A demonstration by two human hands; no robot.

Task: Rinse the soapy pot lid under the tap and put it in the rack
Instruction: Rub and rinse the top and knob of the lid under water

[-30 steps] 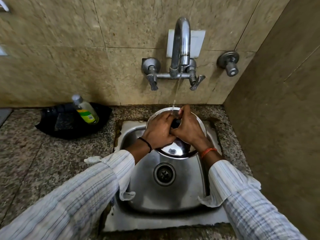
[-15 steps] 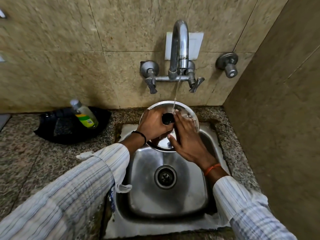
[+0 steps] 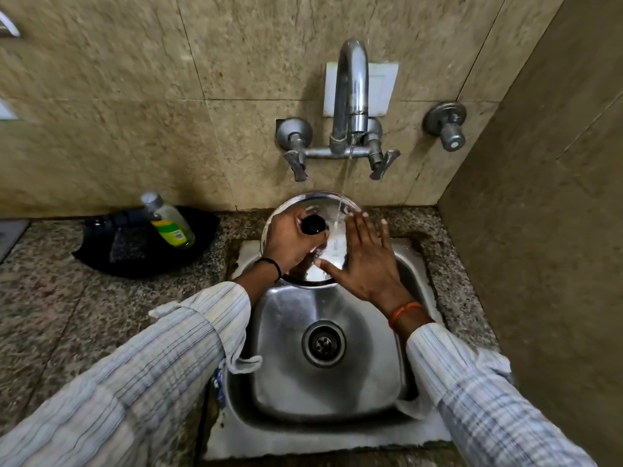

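Now left hand (image 3: 290, 242) pinches pot lid (image 3: 332, 251) knob (image 3: 313, 225), right hand (image 3: 365, 261) fingers spread flat

Lid (image 3: 305, 205): lower left part hidden under left hand (image 3: 286, 242), right edge behind right hand (image 3: 365, 264); soap on it can't tell, water blurs surface.
Knob (image 3: 314, 225): partly covered by left fingers (image 3: 296, 217).
Both sleeves (image 3: 135, 382) cut off at bottom edge, blurred.
Bottle (image 3: 170, 224): label too small to read.
Black tray (image 3: 135, 251): contents dark, unclear.
Metal bit (image 3: 8, 25) top left cut by frame edge, can't tell what.
Sink (image 3: 323, 392) front corners hidden by cuffs.
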